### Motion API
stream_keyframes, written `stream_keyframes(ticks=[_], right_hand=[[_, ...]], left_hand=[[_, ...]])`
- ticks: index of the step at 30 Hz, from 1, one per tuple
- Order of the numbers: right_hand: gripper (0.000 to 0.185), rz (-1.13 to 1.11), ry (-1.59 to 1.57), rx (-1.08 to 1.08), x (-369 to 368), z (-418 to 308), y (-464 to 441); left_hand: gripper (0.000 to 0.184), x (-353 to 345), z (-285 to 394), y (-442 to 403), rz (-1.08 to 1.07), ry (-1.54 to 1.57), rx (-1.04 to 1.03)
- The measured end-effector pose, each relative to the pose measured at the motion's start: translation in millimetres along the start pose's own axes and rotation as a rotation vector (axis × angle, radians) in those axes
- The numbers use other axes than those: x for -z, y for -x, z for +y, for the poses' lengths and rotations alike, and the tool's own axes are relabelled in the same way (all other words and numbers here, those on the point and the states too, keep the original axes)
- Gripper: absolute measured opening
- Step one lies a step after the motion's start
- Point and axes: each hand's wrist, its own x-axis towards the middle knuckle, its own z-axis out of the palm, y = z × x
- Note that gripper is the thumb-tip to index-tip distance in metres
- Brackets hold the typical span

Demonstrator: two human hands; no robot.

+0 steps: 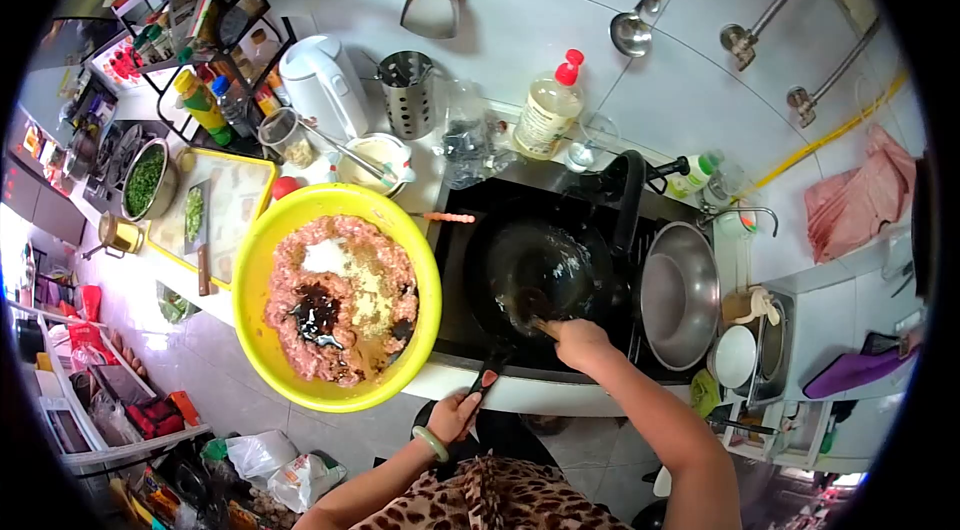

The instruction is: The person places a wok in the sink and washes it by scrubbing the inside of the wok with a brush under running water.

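A dark wok sits on the black stove, a shiny layer of liquid or oil on its inner surface. My left hand, with a pale green bangle at the wrist, is wrapped round the wok's black handle. My right hand reaches over the wok's near rim, closed on a wooden utensil that points down into the wok; its head is hard to make out. Left of the stove stands a yellow basin of minced meat, topped with dark sauce, white powder and yellowish bits.
Right of the wok stand a steel bowl and a black pan lid or pan. Behind are a red-capped bottle, a white kettle and a utensil holder. A cutting board with a knife lies left.
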Motion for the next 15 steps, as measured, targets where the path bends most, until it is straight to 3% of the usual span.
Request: stream_keyframes(ticks=[3, 5, 8, 11, 13, 15], right_hand=[[0.042, 0.189, -0.112, 0.011, 18, -23, -19], [0.044, 0.207, -0.035, -0.090, 31, -9, -27], [0.048, 0.155, 0.062, -0.084, 11, 28, -19], [0.048, -0.028, 0.005, 0.025, 17, -8, 18], [0.045, 0.122, -0.153, 0.085, 1, -18, -4], [0.043, 0.232, -0.149, -0.054, -8, -8, -49]], left_hand=[[0.029, -1, 5, 2, 0.007, -0.013, -0.002], [0.029, 1, 2, 2, -0.003, -0.021, -0.002], [0.030, -1, 4, 2, 0.014, -0.013, 0.005], [0.031, 2, 0, 1, -0.021, -0.020, -0.030], [0.032, 0, 2, 2, -0.012, -0.008, -0.005], [0.032, 0, 5, 3, 0.025, -0.056, 0.009]])
